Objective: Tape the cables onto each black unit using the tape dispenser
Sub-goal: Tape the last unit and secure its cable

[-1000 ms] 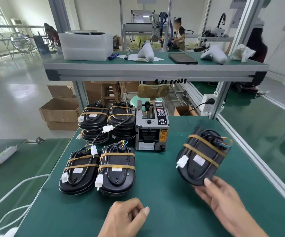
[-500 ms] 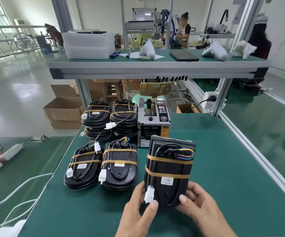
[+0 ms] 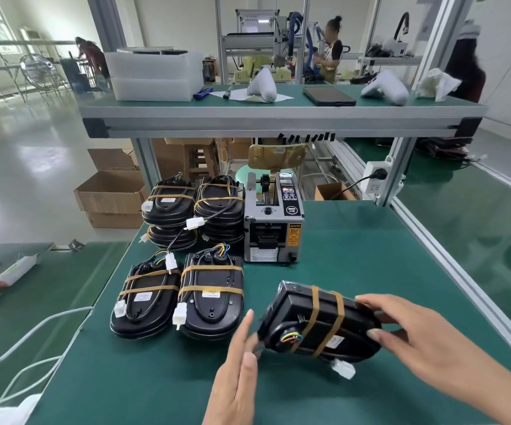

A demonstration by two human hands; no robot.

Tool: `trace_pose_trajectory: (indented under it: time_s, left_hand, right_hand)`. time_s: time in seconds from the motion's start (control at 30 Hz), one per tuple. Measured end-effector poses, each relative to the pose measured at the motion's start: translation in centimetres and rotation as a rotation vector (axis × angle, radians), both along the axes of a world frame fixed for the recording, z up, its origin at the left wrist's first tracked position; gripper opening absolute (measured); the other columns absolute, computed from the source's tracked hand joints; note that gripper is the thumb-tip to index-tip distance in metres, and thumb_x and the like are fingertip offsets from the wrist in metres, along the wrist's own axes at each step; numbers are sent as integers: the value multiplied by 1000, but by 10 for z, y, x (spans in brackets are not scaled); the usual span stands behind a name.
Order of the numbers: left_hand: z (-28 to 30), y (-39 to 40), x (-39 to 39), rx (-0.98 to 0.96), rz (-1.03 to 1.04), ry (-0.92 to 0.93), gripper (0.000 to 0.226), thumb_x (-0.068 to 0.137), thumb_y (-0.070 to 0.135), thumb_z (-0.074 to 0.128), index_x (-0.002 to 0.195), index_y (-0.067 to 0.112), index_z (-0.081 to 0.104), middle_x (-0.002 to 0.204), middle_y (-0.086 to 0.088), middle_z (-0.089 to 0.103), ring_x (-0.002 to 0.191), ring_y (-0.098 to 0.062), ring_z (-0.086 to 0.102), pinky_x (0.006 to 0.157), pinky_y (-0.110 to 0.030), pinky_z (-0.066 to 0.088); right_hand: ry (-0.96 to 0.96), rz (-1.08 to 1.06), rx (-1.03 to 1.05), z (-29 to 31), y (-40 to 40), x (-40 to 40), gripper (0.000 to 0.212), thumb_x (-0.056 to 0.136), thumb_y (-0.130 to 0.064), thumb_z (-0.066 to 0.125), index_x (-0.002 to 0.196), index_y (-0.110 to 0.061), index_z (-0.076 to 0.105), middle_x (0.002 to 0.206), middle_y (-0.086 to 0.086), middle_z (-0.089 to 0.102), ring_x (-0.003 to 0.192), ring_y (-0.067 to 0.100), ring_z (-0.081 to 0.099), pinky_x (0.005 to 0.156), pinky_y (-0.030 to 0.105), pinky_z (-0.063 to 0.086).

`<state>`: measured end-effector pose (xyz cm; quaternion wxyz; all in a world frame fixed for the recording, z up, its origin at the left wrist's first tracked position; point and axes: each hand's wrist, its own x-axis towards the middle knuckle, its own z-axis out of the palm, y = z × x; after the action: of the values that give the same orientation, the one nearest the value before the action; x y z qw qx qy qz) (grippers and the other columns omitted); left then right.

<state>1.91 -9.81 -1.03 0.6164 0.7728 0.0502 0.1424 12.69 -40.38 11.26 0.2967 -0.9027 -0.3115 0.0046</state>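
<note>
Curled over its rounded end, the right hand [image 3: 419, 338] grips a taped black unit [image 3: 315, 326], tilted above the green bench mat [image 3: 355, 259]. Fingers straight, the left hand [image 3: 238, 372] touches the unit's other end, holding nothing. A white connector [image 3: 343, 369] dangles beneath. Two taped units [image 3: 177, 299] lie side by side to the left, stacked units [image 3: 192, 210] behind them, beside the tape dispenser [image 3: 274, 222].

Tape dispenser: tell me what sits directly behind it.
Behind the tape dispenser the green table ends; a tan chair back and a cardboard box show beyond. The dispenser's body hides whatever lies right behind it.
</note>
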Motion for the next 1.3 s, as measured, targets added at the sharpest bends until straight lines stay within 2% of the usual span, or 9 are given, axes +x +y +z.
trace_pose_trajectory:
  time_s: [0.13,0.27,0.33,0.47,0.63,0.77,0.93,1.2,1.3]
  left_hand:
    - [8,0,1,-57,-13,3,62,101,79,41,157,53,44,158,21,55,150,-9,49,124,-46,40]
    - [14,-2,0,-44,-15,17,54,103,57,51,154,41,50,149,30,59,140,1,56,110,-8,40]
    - [17,-4,0,-38,-8,23,49,101,54,52,148,36,54,141,31,64,130,3,63,100,-3,41]
    - [24,-6,1,-9,-6,-9,42,102,55,53,136,33,63,133,18,71,123,-5,68,99,-10,45]
    - [31,-6,1,10,-19,-51,41,98,73,48,132,54,61,130,16,74,122,-2,67,98,-11,47]
    - [28,-4,1,-38,-19,-57,29,103,50,52,130,52,64,127,9,75,120,-5,69,98,-13,48]
    - [31,-4,2,-27,-69,-32,50,94,81,52,131,50,65,125,10,76,115,-5,71,93,-12,48]
    - [25,0,1,49,-83,-51,35,100,49,61,135,58,58,120,17,77,109,0,71,90,-9,48]
    - [24,0,0,23,-58,-51,37,97,61,58,135,60,57,119,17,77,108,-1,72,88,-10,49]
  right_hand:
    - [-36,49,-42,2,7,9,50,100,-33,63,135,-63,42,136,-35,54,126,-3,56,97,19,50]
    - [-28,117,-81,8,14,17,51,102,-25,61,140,-54,43,135,-29,53,123,5,59,101,31,52]
    - [-20,142,-82,10,15,21,50,102,-23,62,140,-51,45,135,-28,53,122,6,59,100,30,52]
    - [-51,177,-132,5,18,25,48,102,-20,64,145,-38,51,138,-35,48,126,-2,54,105,26,46]
    - [-40,224,-169,-3,30,26,50,102,-21,63,147,-39,48,142,-38,43,125,-8,52,107,20,41]
    - [-29,230,-129,-4,33,29,52,101,-21,66,143,-47,47,140,-36,47,128,-4,53,107,18,41]
    - [-9,217,-73,-8,34,31,57,101,-21,67,145,-50,46,145,-31,51,135,0,52,111,18,38]
    - [26,183,25,-10,45,32,60,100,-17,67,144,-53,51,144,-30,54,135,-1,53,111,13,37]
    - [33,188,35,-8,53,33,58,100,-16,68,144,-51,52,143,-30,54,134,0,54,110,13,37]
